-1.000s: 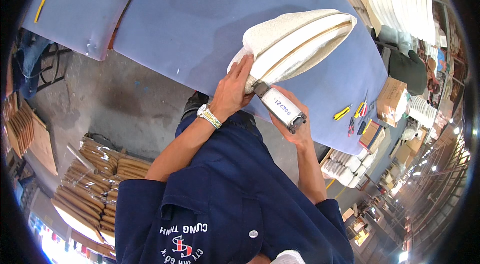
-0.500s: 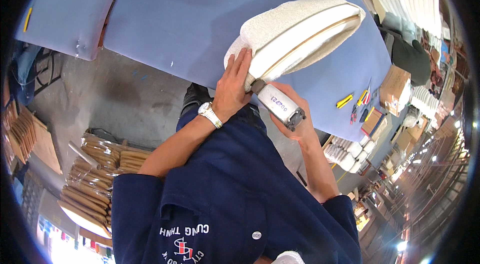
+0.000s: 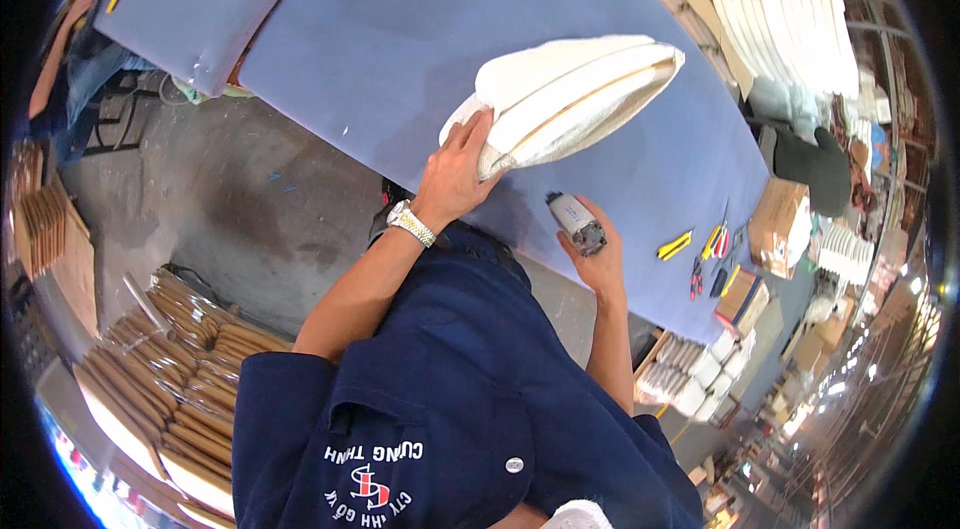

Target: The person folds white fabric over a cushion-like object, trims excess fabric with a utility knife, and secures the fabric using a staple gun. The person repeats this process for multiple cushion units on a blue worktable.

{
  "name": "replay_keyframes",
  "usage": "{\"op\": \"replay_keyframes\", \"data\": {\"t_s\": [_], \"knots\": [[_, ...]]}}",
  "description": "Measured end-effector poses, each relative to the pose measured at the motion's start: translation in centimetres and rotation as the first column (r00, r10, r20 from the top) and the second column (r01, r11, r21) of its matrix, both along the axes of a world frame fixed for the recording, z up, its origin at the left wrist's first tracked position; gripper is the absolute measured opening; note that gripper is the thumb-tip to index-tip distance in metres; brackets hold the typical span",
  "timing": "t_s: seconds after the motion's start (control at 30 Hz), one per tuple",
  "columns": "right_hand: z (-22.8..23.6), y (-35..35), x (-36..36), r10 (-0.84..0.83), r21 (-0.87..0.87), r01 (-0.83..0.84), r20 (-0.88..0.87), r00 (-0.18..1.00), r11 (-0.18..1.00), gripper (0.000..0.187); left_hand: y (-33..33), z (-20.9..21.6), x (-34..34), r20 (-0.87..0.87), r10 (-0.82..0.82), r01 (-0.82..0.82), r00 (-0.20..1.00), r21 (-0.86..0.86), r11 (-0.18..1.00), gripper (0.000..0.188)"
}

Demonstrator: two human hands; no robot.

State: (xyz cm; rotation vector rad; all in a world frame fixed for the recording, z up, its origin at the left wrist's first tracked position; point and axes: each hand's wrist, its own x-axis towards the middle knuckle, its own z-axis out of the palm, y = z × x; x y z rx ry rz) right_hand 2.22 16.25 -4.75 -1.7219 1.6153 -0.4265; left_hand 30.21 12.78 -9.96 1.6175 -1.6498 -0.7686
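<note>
A cream fabric-covered chair pad with a pale inner edge stands tilted on the blue table. My left hand grips its near left end, fingers over the fabric and the thumb side hidden. Off to the right of the pad, my right hand is wrapped around a silver-grey staple gun, whose dark nose points away from me. A gap separates the gun from the pad.
Right of my right hand, a yellow utility knife and hand tools lie on the blue table, near a cardboard box. Brown stacked pieces stand lower left. Another person's arm shows far left.
The staple gun has come away from the pad's near end, moving right and down with my right hand. My left hand still holds the pad. The view has shifted.
</note>
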Motion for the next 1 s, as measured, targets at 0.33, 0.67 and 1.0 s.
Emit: {"op": "replay_keyframes", "data": {"t_s": [0.33,0.67,1.0], "knots": [[-12.0,0.6,-24.5,-0.338,-0.030,0.337,-0.107,0.935,0.941,0.047,6.4,4.4,3.8,-0.256,0.091,-0.036,0.962,0.214,0.976,0.070],[-18.1,-1.9,-42.5,-0.778,0.118,0.789,-0.133,0.614,0.603,0.053,11.9,4.0,4.8,-0.422,0.354,-0.269,0.835,0.249,0.931,0.073],[-17.3,-7.9,-43.2,-0.843,0.382,0.771,0.041,0.537,0.510,0.027,11.8,2.2,3.7,-0.576,0.479,-0.373,0.662,0.300,0.878,0.082]]}}
